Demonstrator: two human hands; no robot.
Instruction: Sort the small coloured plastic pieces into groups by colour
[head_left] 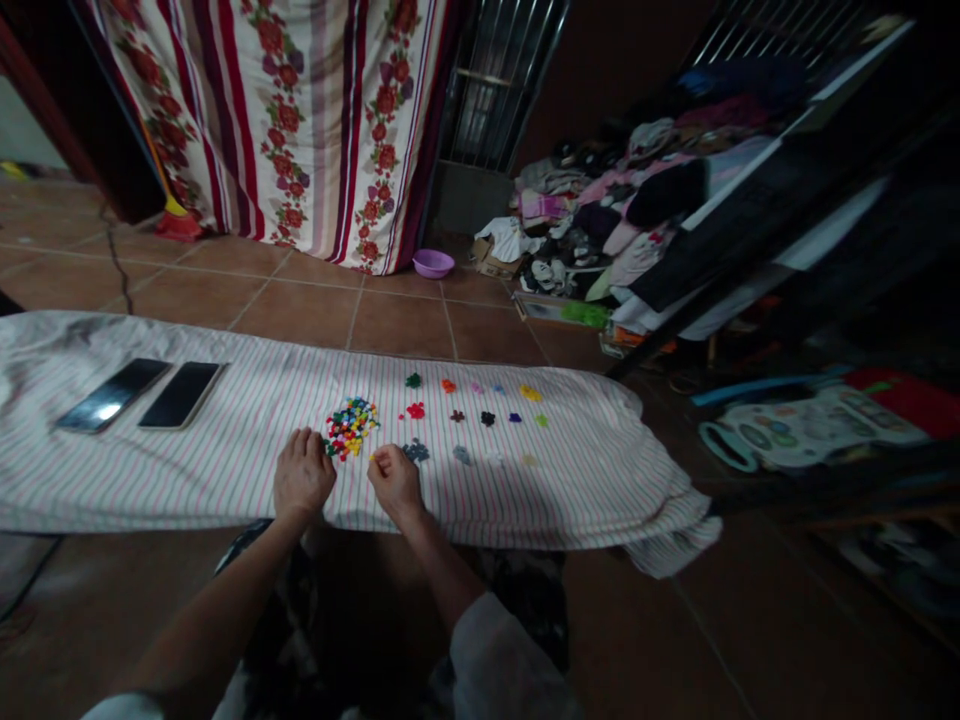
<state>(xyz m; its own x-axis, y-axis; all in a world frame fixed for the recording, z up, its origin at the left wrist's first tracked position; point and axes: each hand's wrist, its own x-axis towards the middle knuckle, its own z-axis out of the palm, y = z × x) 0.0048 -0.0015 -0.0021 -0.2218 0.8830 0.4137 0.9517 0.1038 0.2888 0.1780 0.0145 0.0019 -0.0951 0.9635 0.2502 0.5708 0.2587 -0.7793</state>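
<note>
A mixed heap of small coloured pieces (351,427) lies on the striped cloth (262,400). My left hand (304,470) rests at the heap's lower left edge, its fingers together; whatever its fingertips may hold is hidden. Just right of the heap, my right hand (394,482) pinches a tiny yellow piece (372,457). Small single-colour groups sit to the right in rows, among them dark green (413,380), orange (448,385), yellow (531,392), red (415,411), black (487,418) and grey (416,451). The grey group is beside my right hand.
Two phones, one (114,396) beside another (180,395), lie at the cloth's left. Beyond are a floral curtain (315,130), a purple basin (433,263) and piled clothes (600,210). A toy panel (795,425) stands at right.
</note>
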